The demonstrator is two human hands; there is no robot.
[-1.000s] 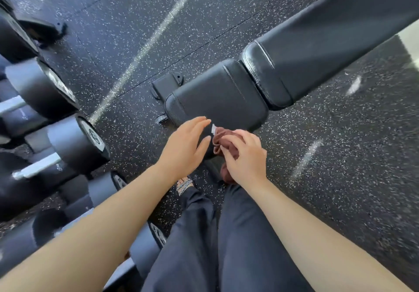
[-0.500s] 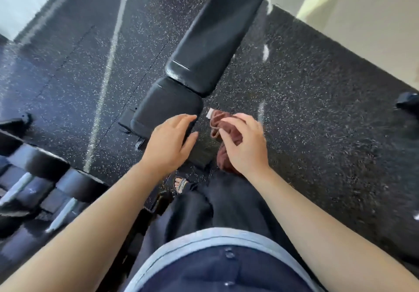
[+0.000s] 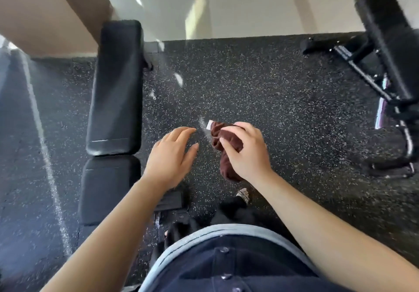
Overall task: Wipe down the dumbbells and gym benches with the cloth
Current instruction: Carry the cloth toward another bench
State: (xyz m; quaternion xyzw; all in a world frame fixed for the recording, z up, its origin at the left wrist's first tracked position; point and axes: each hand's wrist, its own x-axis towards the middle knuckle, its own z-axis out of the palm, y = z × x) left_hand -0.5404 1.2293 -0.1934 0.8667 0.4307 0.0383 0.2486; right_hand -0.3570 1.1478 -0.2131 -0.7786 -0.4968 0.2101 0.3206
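My right hand (image 3: 246,150) grips a bunched brown cloth (image 3: 226,146) with a small white tag, held in the air above the speckled floor. Beside it, my left hand (image 3: 171,158) hovers with straight, relaxed fingers and holds nothing. A black padded gym bench (image 3: 115,92) runs away from me on the left, its long back pad beyond its shorter seat pad (image 3: 106,189). Both hands are to the right of this bench and touch neither pad. No dumbbells are in view.
A second black bench (image 3: 385,42) on a metal frame stands at the far right. Dark speckled rubber floor (image 3: 260,83) lies between the benches. A pale wall (image 3: 249,3) and a tan panel close off the far side. My legs and one sandalled foot show below.
The view has swung right, away from the dumbbell rack, which has left the frame. The bench has shifted from centre to the left. My hands keep their pose, the right one holding the cloth.
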